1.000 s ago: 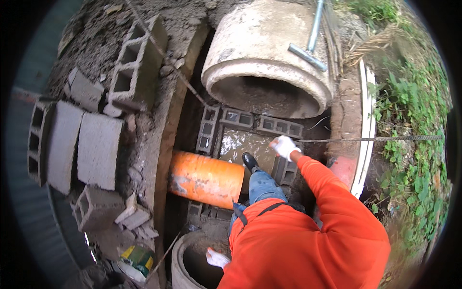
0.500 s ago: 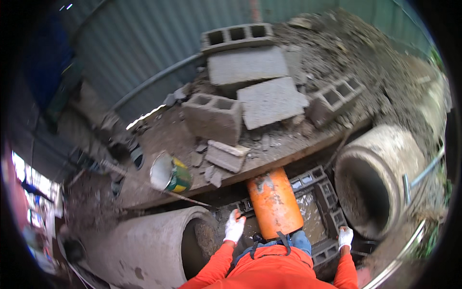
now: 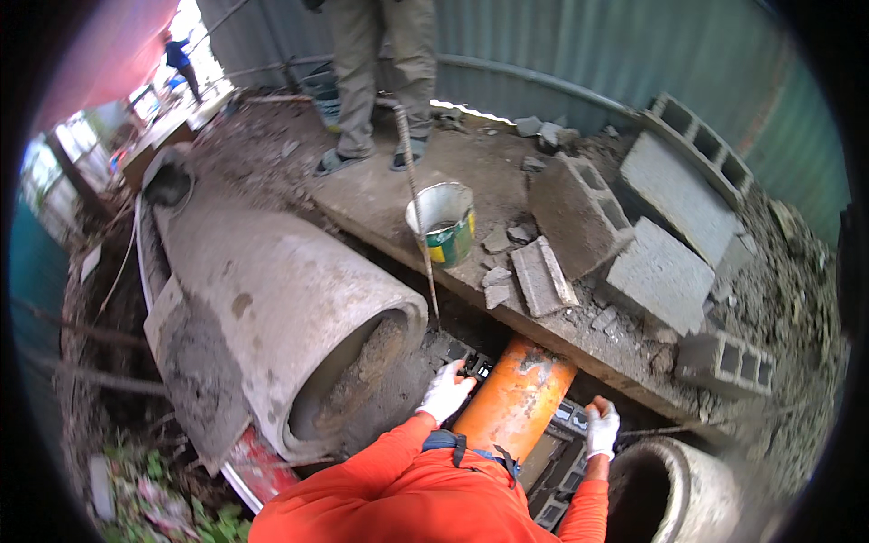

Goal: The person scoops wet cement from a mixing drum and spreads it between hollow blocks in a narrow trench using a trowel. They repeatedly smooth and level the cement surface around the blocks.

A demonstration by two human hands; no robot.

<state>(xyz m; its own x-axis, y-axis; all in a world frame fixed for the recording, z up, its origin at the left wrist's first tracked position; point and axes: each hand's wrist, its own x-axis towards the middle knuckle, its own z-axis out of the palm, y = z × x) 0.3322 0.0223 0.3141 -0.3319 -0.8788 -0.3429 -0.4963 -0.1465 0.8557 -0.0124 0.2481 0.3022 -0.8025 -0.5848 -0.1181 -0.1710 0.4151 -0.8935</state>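
Note:
My left hand (image 3: 444, 393), in a white glove with exposed fingertips, has its fingers curled above the block edging and the orange pipe (image 3: 515, 388); whether anything is inside is hidden. My right hand (image 3: 601, 426), also gloved, is curled at the pipe's right, near hollow blocks (image 3: 568, 471); its contents are unclear. I cannot tell whether either touches anything. A large concrete pipe (image 3: 272, 299) with wet grey muck at its mouth lies left of me, and another concrete ring (image 3: 679, 489) at lower right.
A person's legs (image 3: 376, 81) stand on the concrete ledge (image 3: 353, 204) beside a bucket (image 3: 439, 235) and leaning rebar (image 3: 412, 176). Blocks and rubble (image 3: 661, 276) line the right side, before corrugated sheeting (image 3: 579, 54). A distant person (image 3: 181, 68) stands upper left; plants (image 3: 172, 493) lower left.
The view has swung left, bringing the standing person's legs and far opening into view. My left hand rose from low beside the ring to near the orange pipe; both hands stay curled.

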